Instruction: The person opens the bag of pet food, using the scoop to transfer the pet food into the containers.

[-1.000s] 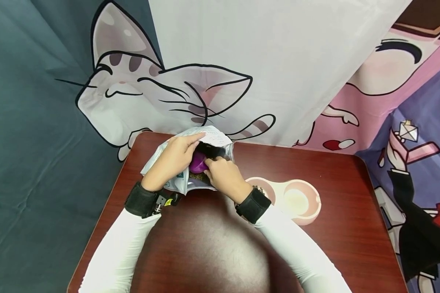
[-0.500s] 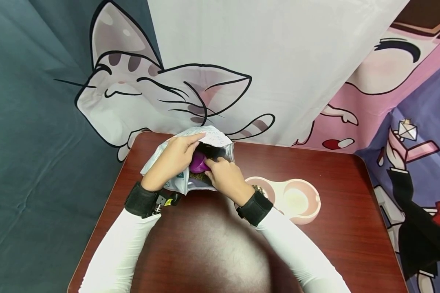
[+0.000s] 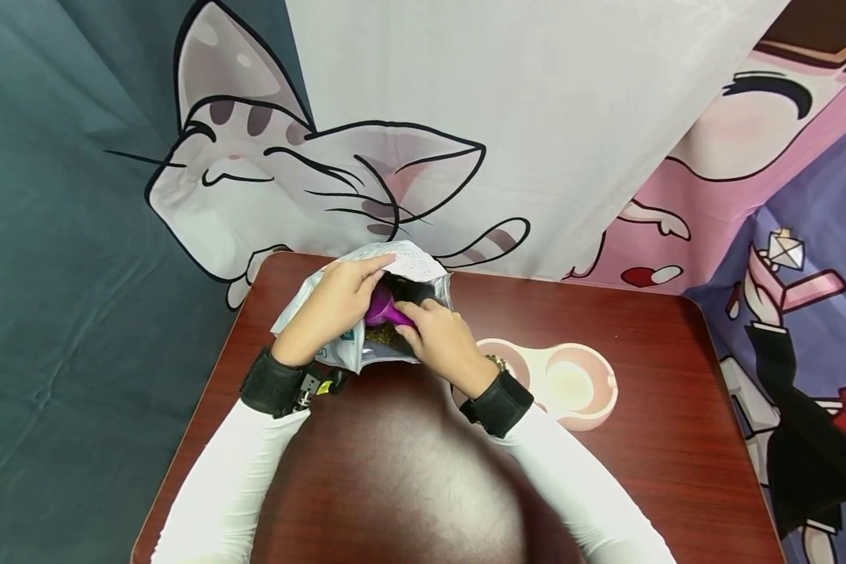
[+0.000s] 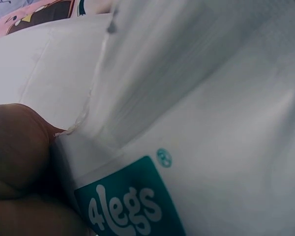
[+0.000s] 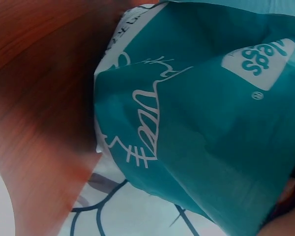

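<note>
A foil bag of pet food (image 3: 423, 262), marked "4Legs", stands near the table's far edge with its mouth spread. My left hand (image 3: 334, 301) grips the bag's left side, index finger stretched along the white back flap. In the left wrist view, its fingers (image 4: 19, 152) pinch around the bag's edge. My right hand (image 3: 447, 341) holds a purple scoop (image 3: 381, 307) by its handle inside the mouth. Brown kibble (image 3: 381, 335) shows beneath the scoop. What lies in the scoop's cup is hidden. The right wrist view shows mostly the bag's teal side (image 5: 206, 118).
A pale pink double bowl (image 3: 538, 366) sits right of the bag, partly behind the right wrist. Kibble (image 3: 497, 361) shows in its left cup; the right cup has a whitish bottom. A cat-print cloth (image 3: 571, 157) hangs behind the reddish-brown table (image 3: 663, 376).
The right hand has drawn slightly back to the right and raised the scoop, so its purple handle now shows. The left hand and the bag have stayed nearly still.
</note>
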`<action>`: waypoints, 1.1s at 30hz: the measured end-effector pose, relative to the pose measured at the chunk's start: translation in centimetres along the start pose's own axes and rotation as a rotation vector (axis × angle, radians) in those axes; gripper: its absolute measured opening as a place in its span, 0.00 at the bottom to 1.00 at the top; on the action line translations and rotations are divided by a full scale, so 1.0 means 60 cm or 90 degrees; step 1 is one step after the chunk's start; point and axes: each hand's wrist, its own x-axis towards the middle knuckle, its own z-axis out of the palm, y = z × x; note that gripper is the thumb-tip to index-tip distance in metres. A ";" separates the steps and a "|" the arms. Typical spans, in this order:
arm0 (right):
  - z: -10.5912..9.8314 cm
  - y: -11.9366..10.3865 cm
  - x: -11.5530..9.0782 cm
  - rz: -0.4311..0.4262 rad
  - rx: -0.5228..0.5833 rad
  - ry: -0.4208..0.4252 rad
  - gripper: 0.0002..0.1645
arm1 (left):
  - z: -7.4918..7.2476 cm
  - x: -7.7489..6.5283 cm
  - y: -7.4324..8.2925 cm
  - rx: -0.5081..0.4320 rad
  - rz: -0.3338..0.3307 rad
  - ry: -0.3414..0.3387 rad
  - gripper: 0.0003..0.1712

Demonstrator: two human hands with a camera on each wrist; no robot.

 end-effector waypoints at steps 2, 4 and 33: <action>-0.008 0.000 -0.004 0.002 0.005 -0.001 0.21 | -0.001 0.000 -0.001 0.002 0.001 0.005 0.22; -0.019 -0.001 -0.010 0.004 0.009 0.004 0.20 | -0.001 0.001 -0.003 0.005 0.003 0.013 0.22; -0.075 0.066 -0.132 -0.008 0.122 0.100 0.23 | -0.021 0.011 -0.021 -0.034 -0.026 0.035 0.21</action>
